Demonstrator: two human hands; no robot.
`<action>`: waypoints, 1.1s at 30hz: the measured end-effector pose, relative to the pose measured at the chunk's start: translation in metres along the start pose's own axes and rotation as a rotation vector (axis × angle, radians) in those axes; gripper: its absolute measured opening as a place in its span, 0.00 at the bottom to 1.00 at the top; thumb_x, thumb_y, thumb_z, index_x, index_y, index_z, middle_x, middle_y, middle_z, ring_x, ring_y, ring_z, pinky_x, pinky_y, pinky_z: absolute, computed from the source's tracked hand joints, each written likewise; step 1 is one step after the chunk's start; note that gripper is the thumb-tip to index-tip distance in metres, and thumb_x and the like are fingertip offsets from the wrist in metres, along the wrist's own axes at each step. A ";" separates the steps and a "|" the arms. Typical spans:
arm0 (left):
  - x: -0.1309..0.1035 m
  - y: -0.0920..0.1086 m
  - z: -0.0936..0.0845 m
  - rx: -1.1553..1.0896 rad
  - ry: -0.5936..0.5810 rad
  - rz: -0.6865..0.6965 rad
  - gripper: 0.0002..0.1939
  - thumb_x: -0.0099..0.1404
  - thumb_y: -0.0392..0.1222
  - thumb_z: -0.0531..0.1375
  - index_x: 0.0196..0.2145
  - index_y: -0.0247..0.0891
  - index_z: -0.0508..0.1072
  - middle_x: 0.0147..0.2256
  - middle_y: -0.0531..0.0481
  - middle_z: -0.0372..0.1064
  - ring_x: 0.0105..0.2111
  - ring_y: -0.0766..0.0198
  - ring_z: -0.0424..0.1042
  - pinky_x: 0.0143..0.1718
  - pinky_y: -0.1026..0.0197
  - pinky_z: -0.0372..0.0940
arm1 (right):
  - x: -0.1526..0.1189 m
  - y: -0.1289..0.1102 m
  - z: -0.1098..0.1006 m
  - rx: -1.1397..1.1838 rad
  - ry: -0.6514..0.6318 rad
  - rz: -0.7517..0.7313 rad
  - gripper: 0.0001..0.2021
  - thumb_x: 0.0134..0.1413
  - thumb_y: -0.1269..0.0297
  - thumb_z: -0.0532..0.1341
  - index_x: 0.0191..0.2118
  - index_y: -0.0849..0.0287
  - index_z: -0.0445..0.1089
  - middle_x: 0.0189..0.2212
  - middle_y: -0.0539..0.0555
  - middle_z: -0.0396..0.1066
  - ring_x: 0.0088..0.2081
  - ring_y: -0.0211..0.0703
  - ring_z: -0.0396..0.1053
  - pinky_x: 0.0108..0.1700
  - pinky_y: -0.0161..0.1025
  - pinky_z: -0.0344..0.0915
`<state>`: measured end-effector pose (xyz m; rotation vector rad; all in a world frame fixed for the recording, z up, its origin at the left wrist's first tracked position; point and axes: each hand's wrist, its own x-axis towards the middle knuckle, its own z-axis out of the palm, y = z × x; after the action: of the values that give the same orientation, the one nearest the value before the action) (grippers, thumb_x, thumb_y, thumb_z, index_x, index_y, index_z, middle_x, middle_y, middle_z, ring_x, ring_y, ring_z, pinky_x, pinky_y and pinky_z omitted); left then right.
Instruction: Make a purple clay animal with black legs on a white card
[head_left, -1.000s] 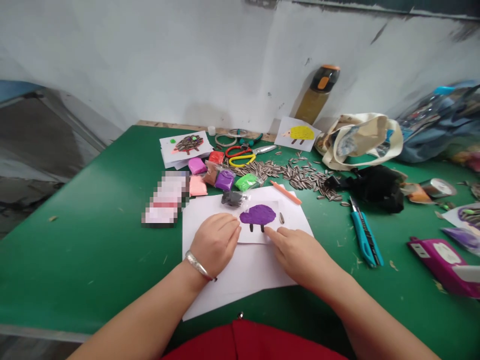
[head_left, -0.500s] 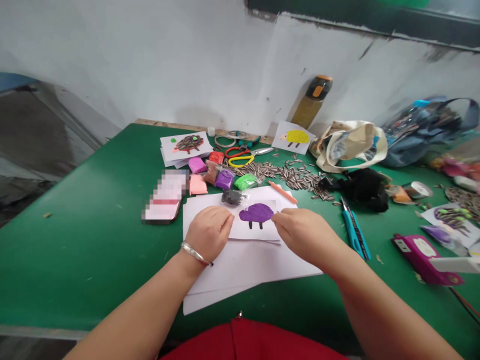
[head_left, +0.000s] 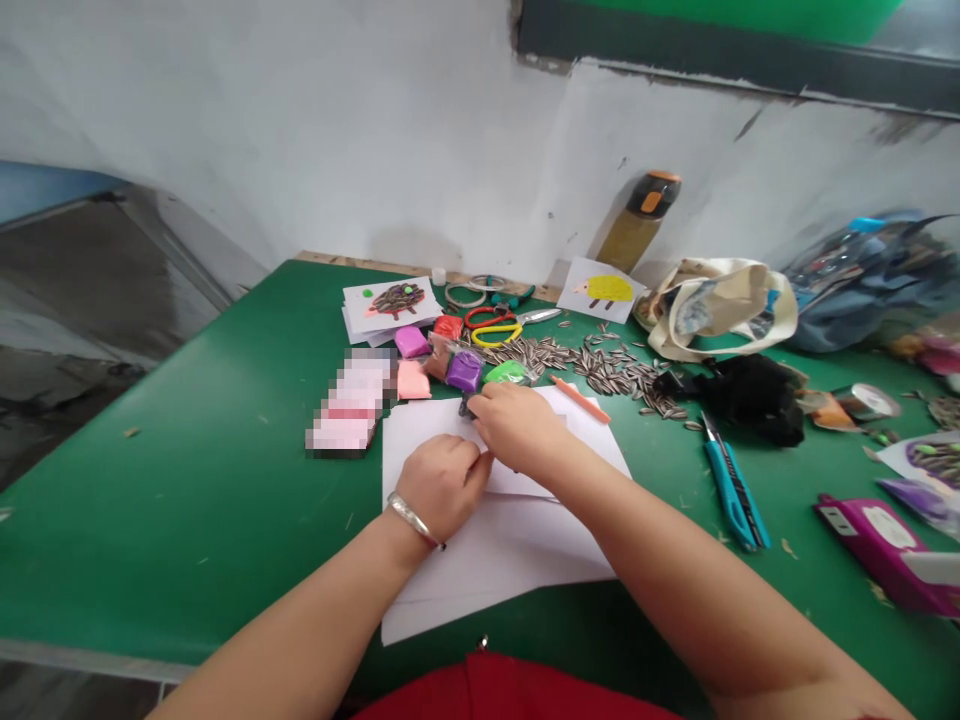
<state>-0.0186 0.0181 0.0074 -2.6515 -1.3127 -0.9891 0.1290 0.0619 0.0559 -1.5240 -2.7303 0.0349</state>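
Observation:
My right hand (head_left: 517,425) reaches across the paper, its fingers closed at a small packet of black clay (head_left: 465,407) that is mostly covered. Just below it, my left hand (head_left: 441,485), with a silver bangle at the wrist, is curled shut, and whatever its fingers hold is hidden. Under both hands lies a small white card (head_left: 517,482) on a stack of white sheets (head_left: 502,550); the purple clay shape on the card is out of sight behind my right hand. Beyond my fingers are packets of purple clay (head_left: 464,371) and green clay (head_left: 507,372).
Pink clay (head_left: 413,380) and a phone (head_left: 349,405) lie to the left. Scissors (head_left: 495,330), sunflower seeds (head_left: 622,370) and an orange clay tool (head_left: 581,400) are behind the sheets. A teal utility knife (head_left: 733,490) and a magenta device (head_left: 885,550) lie right.
My right hand has moved left and forward from the card's right edge to the black clay packet, covering the purple shape. My left hand stays curled at the card's left. The view has shifted slightly.

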 end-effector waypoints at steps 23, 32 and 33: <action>-0.002 0.004 0.002 -0.072 -0.036 -0.024 0.17 0.67 0.38 0.53 0.21 0.37 0.68 0.20 0.49 0.65 0.23 0.62 0.65 0.28 0.59 0.58 | 0.091 -0.010 0.012 0.040 0.117 -0.126 0.16 0.58 0.73 0.51 0.47 0.60 0.72 0.50 0.61 0.68 0.55 0.52 0.59 0.52 0.46 0.58; -0.003 0.004 0.005 -0.086 -0.027 -0.035 0.16 0.66 0.39 0.54 0.21 0.37 0.68 0.20 0.49 0.65 0.23 0.62 0.65 0.27 0.59 0.58 | 0.110 -0.018 0.001 0.062 0.060 -0.002 0.16 0.61 0.63 0.50 0.43 0.58 0.74 0.42 0.61 0.73 0.48 0.56 0.63 0.49 0.51 0.57; -0.003 0.003 0.006 -0.085 -0.027 -0.042 0.16 0.66 0.39 0.54 0.20 0.37 0.68 0.20 0.49 0.65 0.23 0.62 0.65 0.26 0.59 0.58 | 0.114 -0.021 0.001 0.065 0.055 0.013 0.16 0.61 0.61 0.50 0.43 0.59 0.74 0.42 0.63 0.73 0.48 0.57 0.63 0.50 0.52 0.56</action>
<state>-0.0148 0.0152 0.0020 -2.7192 -1.3677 -1.0404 0.0513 0.1476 0.0553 -1.5031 -2.6498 0.0797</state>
